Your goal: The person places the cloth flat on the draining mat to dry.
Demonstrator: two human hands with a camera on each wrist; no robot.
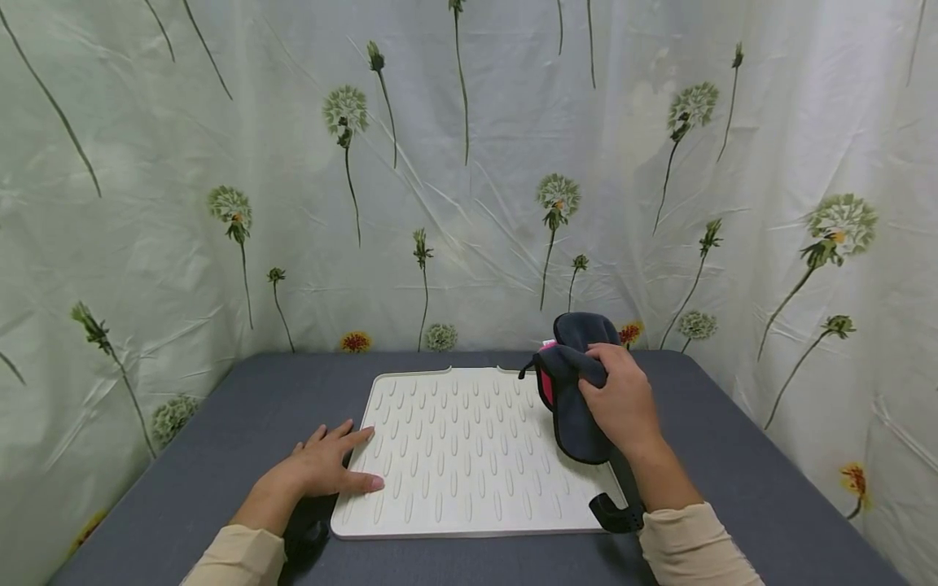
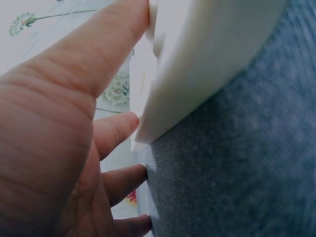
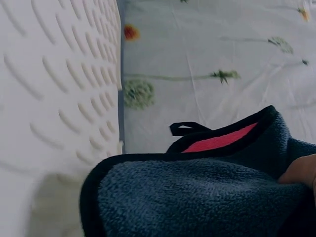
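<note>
A white board [image 1: 454,456] with rows of raised oval ridges lies flat on the dark cloth-covered table. My left hand [image 1: 322,465] rests at its left side with fingers spread. In the left wrist view, the thumb [image 2: 116,44] touches the board's edge [image 2: 187,64], while the lower fingertips meet the tabletop. Over the board's right part, my right hand [image 1: 621,397] grips a folded dark blue fuzzy cloth [image 1: 579,419] with black edging, a pink inner side and a black loop. The right wrist view has the cloth [image 3: 197,192] beside the ridged surface; most of the hand is out of frame.
The dark table [image 1: 293,407] extends around the board. Behind it hangs a pale curtain [image 1: 469,203] printed with dandelions. A curved black piece [image 1: 617,514] sits below the right wrist, over the board's near right corner.
</note>
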